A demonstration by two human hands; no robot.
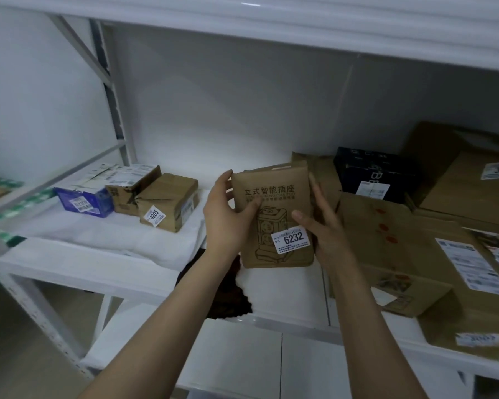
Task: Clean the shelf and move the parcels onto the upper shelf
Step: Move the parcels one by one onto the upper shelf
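Observation:
I hold a brown cardboard parcel (274,208) upright above the white shelf (104,266), its face showing printed characters, a line drawing and a white label reading 6232. My left hand (228,217) grips its left edge. My right hand (320,223) grips its right edge, thumb on the front near the label. The upper shelf (271,27) runs across the top of the view. A dark cloth (228,295) lies on the shelf under my left forearm.
At the shelf's left stand a blue box (84,201) and two brown boxes (167,201), one labelled 4005. On the right lie a black box (372,174) and several large cardboard parcels (401,254). A slanted brace and upright post (110,90) stand at the back left.

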